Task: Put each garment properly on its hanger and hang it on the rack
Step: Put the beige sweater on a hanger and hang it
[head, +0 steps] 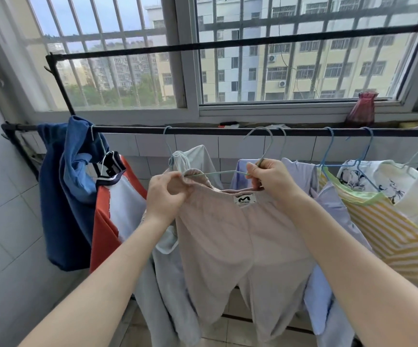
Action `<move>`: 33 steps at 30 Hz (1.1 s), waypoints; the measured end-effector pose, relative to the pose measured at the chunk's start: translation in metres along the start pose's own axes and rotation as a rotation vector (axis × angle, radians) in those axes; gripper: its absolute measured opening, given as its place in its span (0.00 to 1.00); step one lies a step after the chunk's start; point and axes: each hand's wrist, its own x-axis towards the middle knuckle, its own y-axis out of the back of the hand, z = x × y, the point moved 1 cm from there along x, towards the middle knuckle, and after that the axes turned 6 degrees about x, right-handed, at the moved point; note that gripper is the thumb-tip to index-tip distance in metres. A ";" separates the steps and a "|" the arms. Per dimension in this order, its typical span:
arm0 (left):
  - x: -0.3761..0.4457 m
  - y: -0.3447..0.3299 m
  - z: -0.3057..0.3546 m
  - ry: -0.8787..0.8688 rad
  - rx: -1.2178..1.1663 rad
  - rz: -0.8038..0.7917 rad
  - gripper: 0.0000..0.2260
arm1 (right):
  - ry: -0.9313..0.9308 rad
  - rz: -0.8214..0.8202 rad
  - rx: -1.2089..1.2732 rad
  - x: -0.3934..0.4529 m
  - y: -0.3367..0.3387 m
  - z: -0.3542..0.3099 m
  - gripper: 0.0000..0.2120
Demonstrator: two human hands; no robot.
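Just above the right hand [269,175], the hook of the wire hanger [260,144] curves up beside the lower rack bar [202,131], not clearly over it yet. That hand pinches the hanger at its neck. The hanger's arm runs level to the left, so its long axis lies along the bar. The left hand [166,194] clenches the waistband of the beige trousers [228,236] at the hanger's far tip, where the band is stretched over the wire. The trousers hang straight below both hands. The right hand is nearer the bar and would likely lift the hook on. Open room is narrow: a pale grey garment [192,159] hangs just left, a lilac shirt [300,171] just right, their hooks flanking the gap.
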 end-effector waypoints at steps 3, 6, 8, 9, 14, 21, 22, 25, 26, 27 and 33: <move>-0.003 -0.006 0.007 -0.004 0.063 0.124 0.11 | -0.019 -0.026 0.007 -0.004 -0.002 0.004 0.15; -0.006 -0.008 0.014 -0.150 0.122 0.124 0.06 | -0.025 -0.040 0.024 -0.008 0.000 0.008 0.15; -0.006 -0.006 0.016 -0.215 0.081 0.103 0.06 | -0.017 -0.048 0.024 -0.010 0.003 0.007 0.15; -0.005 -0.004 0.014 -0.204 0.022 0.078 0.06 | -0.014 -0.070 0.009 -0.011 0.006 0.006 0.14; 0.008 0.026 -0.003 -0.045 -0.243 -0.125 0.07 | -0.031 -0.274 -0.073 -0.017 0.030 0.004 0.10; 0.003 0.047 0.017 -0.146 -0.037 -0.308 0.10 | 0.049 -0.366 -0.002 -0.024 0.009 -0.009 0.10; 0.000 0.046 0.022 -0.152 0.048 -0.299 0.11 | 0.081 -0.369 0.018 -0.024 0.003 -0.012 0.09; -0.012 0.042 0.041 -0.187 0.193 -0.324 0.12 | 0.133 -0.384 0.009 -0.027 -0.015 -0.018 0.12; -0.018 0.041 0.048 -0.230 0.223 -0.330 0.12 | 0.147 -0.384 -0.009 -0.027 -0.020 -0.018 0.13; -0.022 0.042 0.051 -0.276 0.267 -0.317 0.13 | 0.157 -0.397 -0.023 -0.028 -0.023 -0.019 0.13; -0.028 0.080 0.043 -0.281 0.285 -0.239 0.14 | 0.073 -0.606 -0.080 -0.023 -0.018 -0.017 0.18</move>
